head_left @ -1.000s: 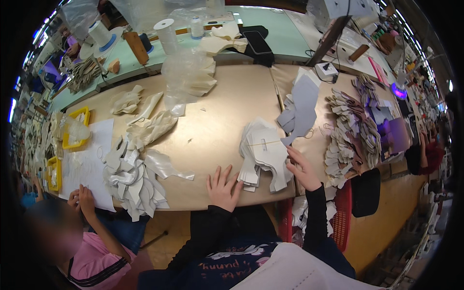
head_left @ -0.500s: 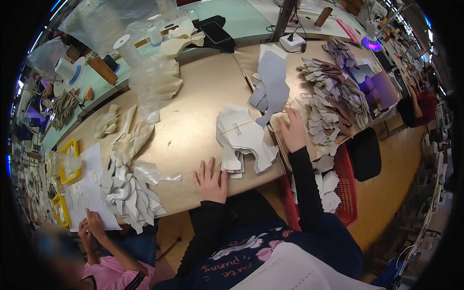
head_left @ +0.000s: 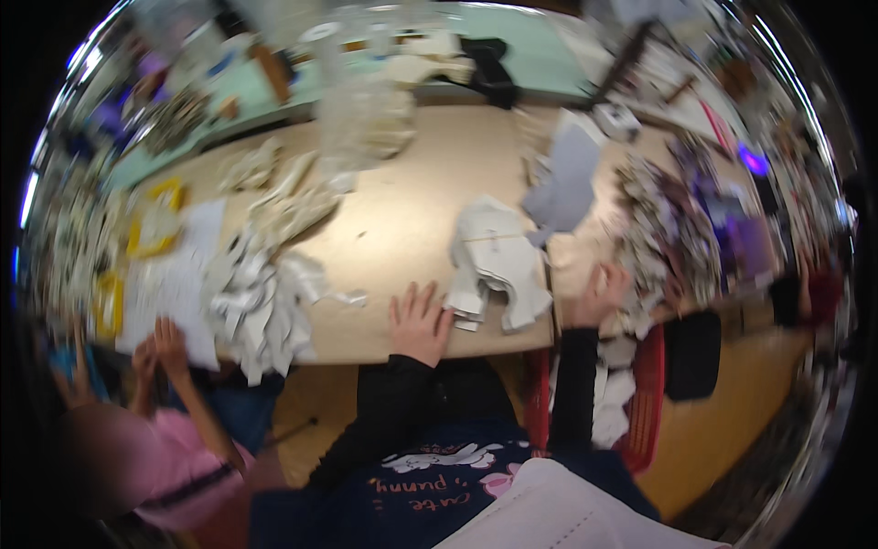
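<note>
My left hand [head_left: 421,325] lies flat on the brown-covered table [head_left: 393,224] near its front edge, fingers spread and holding nothing. Just right of it is a stack of white cut pieces [head_left: 498,242] with a thin band around it. My right hand [head_left: 601,291] is over the right part of the table, its fingers bent and smeared by motion; whether anything is in them cannot be made out. Beyond it lie grey-blue cut pieces [head_left: 565,178]. Close on its right are rows of bundled pale and brownish pieces [head_left: 649,220].
A red crate [head_left: 647,403] of white pieces stands below the table's right edge, beside a black stool [head_left: 692,357]. Loose whitish pieces [head_left: 261,302] are heaped at left. A co-worker's hands [head_left: 163,348] are by a white sheet [head_left: 174,284] and yellow trays [head_left: 157,220].
My right hand has drawn back toward me from beside the grey-blue pieces. The left hand stays flat on the table. The whole view has swung and blurred.
</note>
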The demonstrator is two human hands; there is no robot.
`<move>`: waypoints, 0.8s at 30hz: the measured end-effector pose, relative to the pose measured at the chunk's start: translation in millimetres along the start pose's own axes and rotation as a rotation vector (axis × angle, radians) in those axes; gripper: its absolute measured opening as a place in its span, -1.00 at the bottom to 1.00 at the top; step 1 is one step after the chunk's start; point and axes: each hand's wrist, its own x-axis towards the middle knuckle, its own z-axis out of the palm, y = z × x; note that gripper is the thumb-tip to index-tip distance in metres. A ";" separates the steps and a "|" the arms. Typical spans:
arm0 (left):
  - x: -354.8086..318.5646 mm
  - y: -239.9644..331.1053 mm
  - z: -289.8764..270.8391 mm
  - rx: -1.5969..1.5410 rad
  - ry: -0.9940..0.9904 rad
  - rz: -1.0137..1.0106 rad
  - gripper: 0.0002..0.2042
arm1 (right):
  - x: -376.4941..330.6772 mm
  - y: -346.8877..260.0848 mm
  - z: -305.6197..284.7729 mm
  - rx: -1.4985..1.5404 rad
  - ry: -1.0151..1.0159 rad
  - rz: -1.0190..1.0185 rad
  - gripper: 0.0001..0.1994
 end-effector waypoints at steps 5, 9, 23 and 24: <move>-4.6 -2.3 11.8 -0.035 0.030 -0.005 -0.66 | -24.8 15.8 -34.7 0.037 -0.347 0.242 -0.76; -6.5 -12.0 9.0 -0.121 -0.020 0.012 -0.64 | -48.4 8.9 -49.9 0.035 -0.346 0.213 -0.75; -188.9 -61.5 -38.9 0.201 -0.365 -0.037 -0.54 | 31.7 -148.4 -21.1 0.780 -0.481 0.110 -0.74; -191.6 -65.8 -33.8 0.135 -0.417 -0.093 -0.55 | 52.0 -167.2 -4.7 0.797 -0.558 0.009 -0.76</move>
